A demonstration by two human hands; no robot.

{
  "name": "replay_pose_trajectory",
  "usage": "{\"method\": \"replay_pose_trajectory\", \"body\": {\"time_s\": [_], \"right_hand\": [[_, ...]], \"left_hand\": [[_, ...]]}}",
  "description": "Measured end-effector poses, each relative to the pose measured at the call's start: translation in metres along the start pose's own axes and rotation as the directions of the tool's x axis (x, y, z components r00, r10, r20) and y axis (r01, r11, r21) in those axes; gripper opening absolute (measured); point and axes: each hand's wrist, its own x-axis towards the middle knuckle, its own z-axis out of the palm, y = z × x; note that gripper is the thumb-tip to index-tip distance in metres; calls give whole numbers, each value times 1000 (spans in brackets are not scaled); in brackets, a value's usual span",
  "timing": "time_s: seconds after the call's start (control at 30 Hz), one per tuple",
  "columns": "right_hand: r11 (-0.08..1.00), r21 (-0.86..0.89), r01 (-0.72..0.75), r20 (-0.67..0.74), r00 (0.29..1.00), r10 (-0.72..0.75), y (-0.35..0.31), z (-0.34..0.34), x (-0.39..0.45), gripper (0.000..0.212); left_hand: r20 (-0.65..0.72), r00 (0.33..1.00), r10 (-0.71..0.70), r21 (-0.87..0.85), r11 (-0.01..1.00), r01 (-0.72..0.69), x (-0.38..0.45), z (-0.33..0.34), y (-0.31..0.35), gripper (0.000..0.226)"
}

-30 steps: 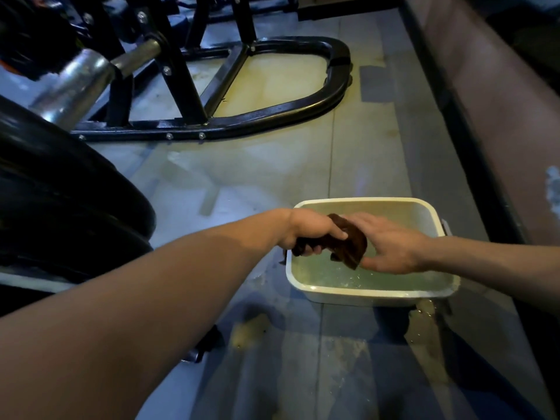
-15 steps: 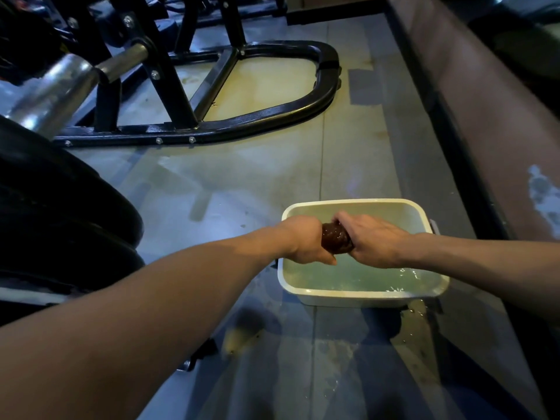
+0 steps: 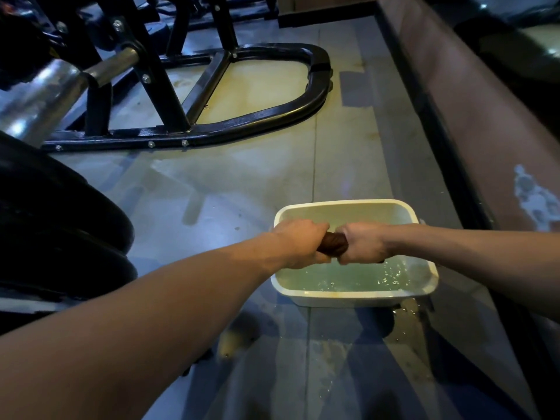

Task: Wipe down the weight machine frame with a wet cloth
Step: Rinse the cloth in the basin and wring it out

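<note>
The dark cloth (image 3: 332, 244) — rolled tight — is gripped at its ends by the left hand (image 3: 298, 245) and right hand (image 3: 362, 245), above the water-filled white tub (image 3: 348, 297) on the floor (image 3: 242, 183).

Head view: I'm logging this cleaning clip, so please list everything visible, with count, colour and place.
tub: one, white, on the floor at centre right, holding water
cloth: one, dark brown, twisted into a roll above the tub, between both hands
frame: one, black, bolted tubes with a curved base on the floor, upper left
bar: one, silver metal, far left, jutting from the frame
plates: black, left edge; count unclear
floor: grey, wet patches beside the tub
ledge: one, reddish brown, along the right side
left hand: grips the cloth's left end
right hand: grips the cloth's right end
</note>
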Motion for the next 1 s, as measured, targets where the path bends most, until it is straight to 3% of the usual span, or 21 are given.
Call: {"method": "replay_pose_trajectory", "body": {"time_s": [0.07,0.17,0.23,0.4,0.47,0.53,0.63,0.7,0.77,0.87,1.0], "right_hand": [[999,-15,-44,41,998,45,5,4,2,33],[976,-191,-100,17,994,105,16,12,3,47],[978,-192,-85,-28,996,82,21,20,2,50],[987,-147,-61,-76,996,50,32,38,1,19],[985,-152,-80,-51,996,73,34,43,2,9],[986,-139,-92,-20,996,90,35,43,5,4],[989,22,-147,46,988,146,40,45,13,15],[958,224,-179,69,983,168,46,48,20,10],[897,364,-252,80,968,240,48,48,21,19],[769,504,-394,225,919,324,44,42,16,26],[683,632,-365,200,929,311,37,33,12,26]], "left_hand": [[43,999,2,-90,996,2,0,10,-2,50],[53,997,49,121,991,-55,4,23,-2,53],[61,996,67,159,984,-76,8,30,2,47],[190,981,-40,-1,999,41,18,48,12,37],[262,964,-36,-122,990,70,21,56,17,42],[287,958,19,-132,991,20,24,62,21,58],[286,956,67,-197,980,-10,30,69,24,83],[260,963,64,-257,966,5,32,72,23,87],[231,972,36,-301,953,36,34,73,19,80],[209,978,-1,-393,916,85,36,68,12,68],[295,952,-78,-613,749,251,33,43,7,34]]}}
